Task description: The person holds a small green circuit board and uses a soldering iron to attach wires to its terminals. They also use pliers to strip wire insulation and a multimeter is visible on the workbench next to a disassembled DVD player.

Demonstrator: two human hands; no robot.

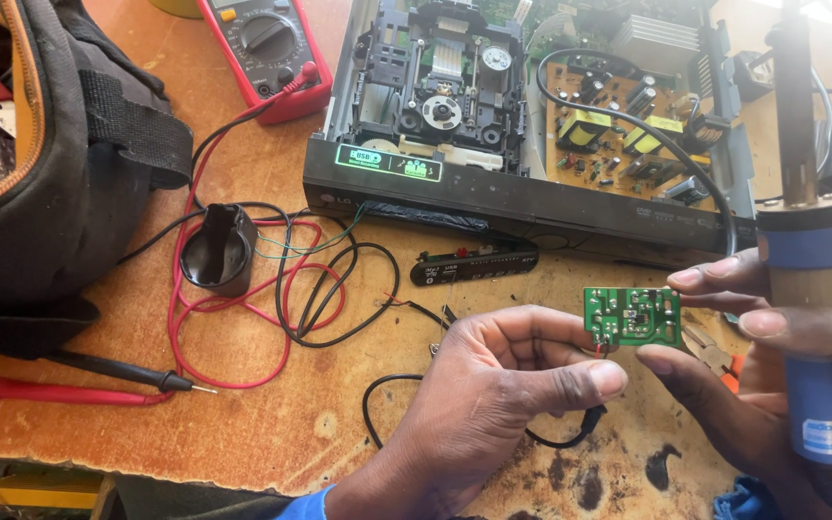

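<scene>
Pinching a green circuit board [633,317], left hand [493,395] and right hand [772,376], soldering iron [806,279] gripped too.

left hand [493,385] pinches small green rectangular circuit board [633,316] at its 7 o'clock corner | right hand [772,376] grips board's 3 o'clock edge, blue-handled soldering iron [806,289] upright in palm | opened black disc player [532,125] at 12 o'clock | red multimeter [267,48] at 11 o'clock
</scene>
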